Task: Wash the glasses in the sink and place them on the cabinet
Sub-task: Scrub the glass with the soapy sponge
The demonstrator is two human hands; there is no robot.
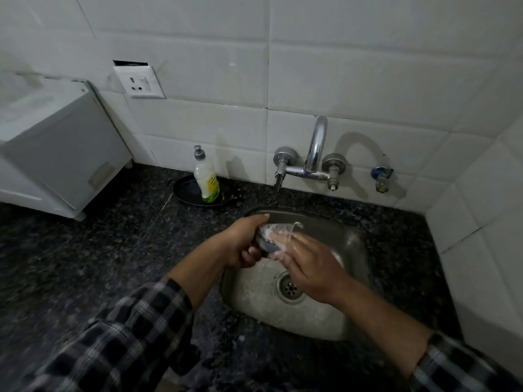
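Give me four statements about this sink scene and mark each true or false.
1. The left hand grips the glass over the sink. True.
2. The right hand's fingers are inside the glass. True.
3. The soap bottle lies on its side in the sink. False: it stands upright in a dark dish on the counter.
4. The tap is mounted on the counter. False: it is on the tiled wall.
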